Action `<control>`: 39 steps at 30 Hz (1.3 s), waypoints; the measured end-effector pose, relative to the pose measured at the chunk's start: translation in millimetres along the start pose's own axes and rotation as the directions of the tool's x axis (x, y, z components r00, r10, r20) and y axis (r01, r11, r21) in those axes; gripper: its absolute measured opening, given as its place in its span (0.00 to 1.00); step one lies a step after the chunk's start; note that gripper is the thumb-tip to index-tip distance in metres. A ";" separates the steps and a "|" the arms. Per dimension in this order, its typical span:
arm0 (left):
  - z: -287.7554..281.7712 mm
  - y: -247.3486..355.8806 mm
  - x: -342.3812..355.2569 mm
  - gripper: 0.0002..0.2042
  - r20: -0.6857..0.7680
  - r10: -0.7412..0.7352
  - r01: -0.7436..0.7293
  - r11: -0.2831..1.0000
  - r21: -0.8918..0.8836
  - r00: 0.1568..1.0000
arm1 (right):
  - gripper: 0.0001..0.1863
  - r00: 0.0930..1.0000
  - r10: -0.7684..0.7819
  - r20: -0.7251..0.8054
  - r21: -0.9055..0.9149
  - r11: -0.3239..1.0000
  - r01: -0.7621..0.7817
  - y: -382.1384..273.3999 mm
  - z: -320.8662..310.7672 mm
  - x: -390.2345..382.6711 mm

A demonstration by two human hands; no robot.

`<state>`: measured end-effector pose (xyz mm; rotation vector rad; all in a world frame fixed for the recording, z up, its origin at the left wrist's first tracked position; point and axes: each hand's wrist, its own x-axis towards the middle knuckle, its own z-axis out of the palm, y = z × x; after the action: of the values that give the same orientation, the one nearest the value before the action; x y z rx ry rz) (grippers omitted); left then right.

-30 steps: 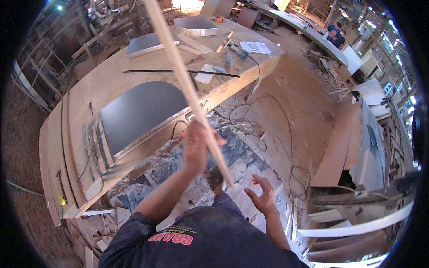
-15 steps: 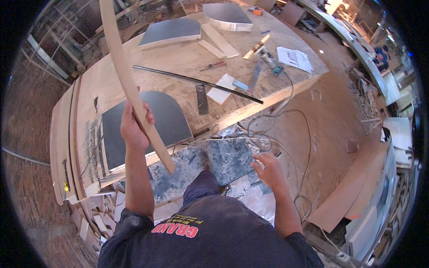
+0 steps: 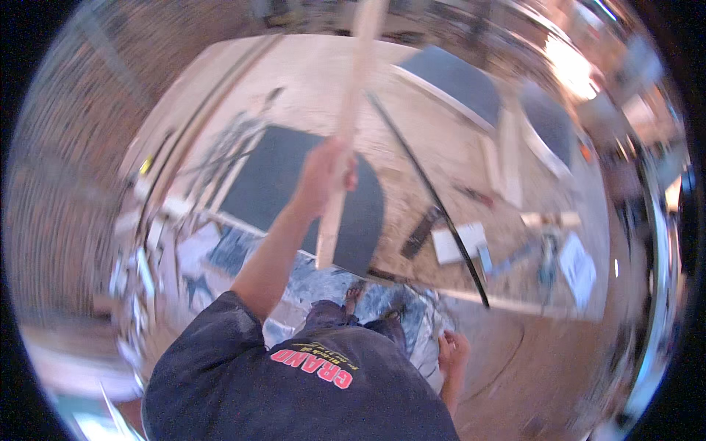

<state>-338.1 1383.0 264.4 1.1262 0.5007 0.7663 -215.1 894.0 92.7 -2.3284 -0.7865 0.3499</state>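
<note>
My left hand (image 3: 323,176) is wrapped round a long pale wooden strip (image 3: 358,81), which rises from it toward the upper edge. The strip's lower end hangs over a dark panel (image 3: 276,165) with one rounded corner, lying on the large wooden worktable (image 3: 294,88). My right hand (image 3: 454,349) hangs low, off the table's front edge. Its fingers are blurred and loosely bent, with nothing visible in them. Across the table to the right of the held strip runs a thin black strip (image 3: 434,198).
Two more dark curved panels (image 3: 456,77) lie at the far right. Nearer are short boards (image 3: 509,162), red-handled pliers (image 3: 474,195), a dark flat bar (image 3: 421,231), a white board (image 3: 460,242), a blurred power tool (image 3: 548,261) and papers (image 3: 577,268). Offcuts (image 3: 147,250) are heaped at left.
The view has turned left, blurring the surroundings. My left hand has carried the wooden strip to the right across the dark panel, and my right hand has dropped lower, its fingers more bent.
</note>
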 end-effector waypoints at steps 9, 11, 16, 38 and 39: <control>-21.8 -4.4 -115.9 0.15 -0.435 0.064 0.185 0.843 0.505 0.898 | 0.09 0.824 -0.474 0.310 -0.014 0.864 0.503 -27.1 -38.8 186.2; -22.4 -11.9 -140.2 0.17 -0.495 0.065 0.220 0.841 0.495 0.866 | 0.09 0.775 -0.553 0.306 -0.013 0.812 0.584 -48.0 -44.5 207.1; -33.7 -16.3 -186.8 0.20 -0.645 0.052 0.310 0.846 0.435 0.763 | 0.10 0.738 -0.569 0.364 0.099 0.811 0.577 -57.9 -19.3 227.2; -396.5 78.7 -360.1 0.22 -0.835 0.122 -0.131 0.990 0.060 0.537 | 0.09 0.539 -0.626 0.564 0.138 0.714 0.686 -321.0 253.2 66.1; -419.1 85.5 -378.1 0.21 -0.850 0.156 -0.137 0.985 0.100 0.503 | 0.09 0.520 -0.616 0.592 0.110 0.701 0.705 -339.6 270.3 61.5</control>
<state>-903.2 1370.5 184.2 0.7276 1.2707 1.4930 -434.6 1273.1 108.2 -1.8103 -2.0041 0.6971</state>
